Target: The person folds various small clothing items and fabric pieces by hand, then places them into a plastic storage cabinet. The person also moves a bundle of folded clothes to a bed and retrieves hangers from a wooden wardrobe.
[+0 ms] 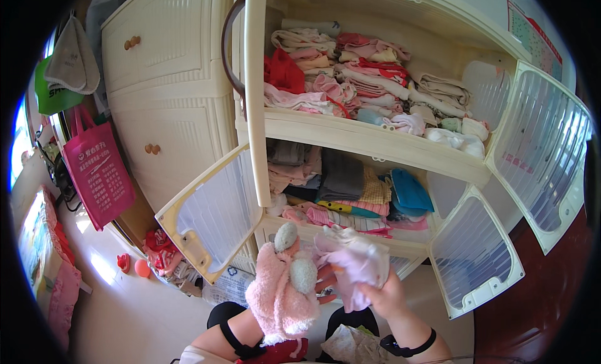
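Before an opened cream plastic cabinet [328, 124], I hold small clothes in both hands. My left hand [326, 289] shows only its fingers, reaching from behind a fluffy pink garment [277, 298] with grey fluffy balls, which lies over that hand and wrist. My right hand [385, 293] grips a lilac and white cloth garment [350, 265], close to the left fingers. On the upper shelf are stacked folded clothes, pink, red and white [371, 82]. The lower shelf holds folded dark grey [342, 176], yellow and blue [411, 190] textiles. In my lap lie a red cloth [281, 352] and a pale patterned cloth [354, 345].
Translucent cabinet doors stand open at the left [211, 213] and right [476, 251], with another at upper right [542, 152]. A pink bag [98, 171] hangs at left. Clothes [166, 260] are heaped on the floor, near a small red shoe [123, 263] and an orange ball [142, 268].
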The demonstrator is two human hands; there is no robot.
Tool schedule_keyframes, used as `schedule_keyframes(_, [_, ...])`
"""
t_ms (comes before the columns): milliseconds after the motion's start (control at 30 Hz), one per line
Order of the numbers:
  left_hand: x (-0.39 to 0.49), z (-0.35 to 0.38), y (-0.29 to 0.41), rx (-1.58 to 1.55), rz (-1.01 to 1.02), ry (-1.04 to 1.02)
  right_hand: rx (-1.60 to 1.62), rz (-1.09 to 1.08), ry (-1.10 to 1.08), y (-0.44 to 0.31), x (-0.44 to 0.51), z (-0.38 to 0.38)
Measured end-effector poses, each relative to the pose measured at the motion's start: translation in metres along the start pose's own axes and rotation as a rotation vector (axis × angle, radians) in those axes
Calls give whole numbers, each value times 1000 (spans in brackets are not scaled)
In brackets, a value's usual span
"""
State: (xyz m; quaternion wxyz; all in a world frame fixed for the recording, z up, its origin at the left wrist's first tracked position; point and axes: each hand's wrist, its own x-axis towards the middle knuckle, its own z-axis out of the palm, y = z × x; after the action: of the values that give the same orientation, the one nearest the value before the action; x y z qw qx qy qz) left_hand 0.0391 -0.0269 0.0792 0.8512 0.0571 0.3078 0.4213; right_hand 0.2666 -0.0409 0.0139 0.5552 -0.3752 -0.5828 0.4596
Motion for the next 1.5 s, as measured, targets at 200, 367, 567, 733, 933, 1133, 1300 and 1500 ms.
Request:
schedule_keyframes(200, [29, -57, -11, 396, 233, -279, 56, 267, -109, 17, 2, -11])
schedule_keyframes(367, [68, -113, -13, 1131, 452, -749, 252, 584, -530, 26, 0, -6])
schedule_keyframes(567, [73, -138, -41, 929, 301, -643, -276, 402, -592, 23, 16, 4])
schedule_keyframes(733, [72, -135, -41, 275, -94, -594, -615, 194, -610, 3, 51, 1])
schedule_keyframes(933, [55, -99, -31, -99, -30, -516, -1998, -113, 326, 2, 156, -111])
schedule_keyframes(1133, [48, -93, -26, -224, 75, -644, -1451, 112, 628, 18, 213, -164])
schedule_keyframes(1300, [58, -109, -15, -162, -59, -415, -1494, 92, 672, 17, 222, -177])
schedule_keyframes(1500, [64, -114, -15, 32, -107, -535, -1760, 80, 332, 25, 200, -163])
